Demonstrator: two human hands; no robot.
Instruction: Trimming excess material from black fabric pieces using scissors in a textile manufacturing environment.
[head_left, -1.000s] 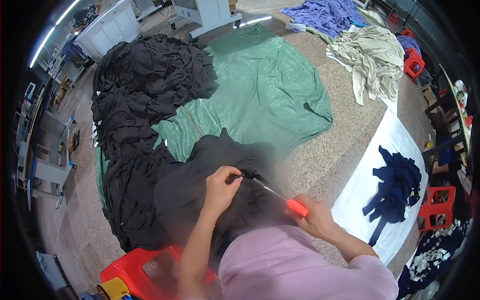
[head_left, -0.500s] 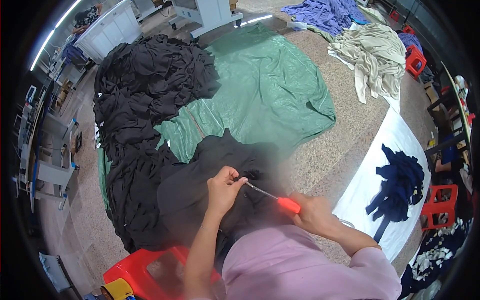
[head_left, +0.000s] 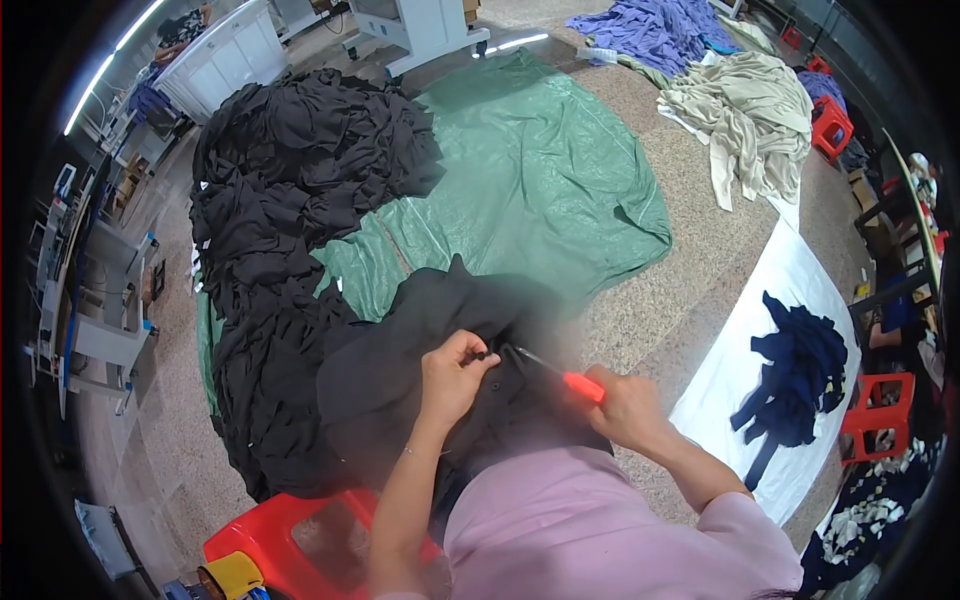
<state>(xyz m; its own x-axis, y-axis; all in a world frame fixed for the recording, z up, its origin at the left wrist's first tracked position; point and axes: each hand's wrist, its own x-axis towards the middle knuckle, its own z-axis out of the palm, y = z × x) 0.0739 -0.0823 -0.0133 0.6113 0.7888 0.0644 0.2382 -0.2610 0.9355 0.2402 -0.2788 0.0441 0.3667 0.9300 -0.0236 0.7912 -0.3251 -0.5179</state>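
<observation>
cloth point(head_left: 375, 378), black: under left hand point(head_left: 453, 378), which pinches a bit of it | right hand point(head_left: 632, 410): curled around tool point(head_left: 584, 387) with red handle, its thin metal tip just beside left hand | hands: apart | big black pile point(head_left: 290, 170): left of both hands | green sheet point(head_left: 530, 180): past both hands

The garment point(head_left: 385, 360) is plain black, like the cloth heap point(head_left: 310, 140). The slim hand tool point(head_left: 584, 387) pairs a bright red handle with a silvery shaft. The shirt point(head_left: 600, 520) is plain pale pink, the tarpaulin point(head_left: 540, 180) green with a thin brownish stripe, the floor point(head_left: 640, 310) speckled grey-beige. The fabric piles are violet-blue point(head_left: 660, 30) and pale cream point(head_left: 750, 110), the cut pieces point(head_left: 790, 380) navy, the sheet point(head_left: 770, 270) white, the plastic stools point(head_left: 832, 128) red.
</observation>
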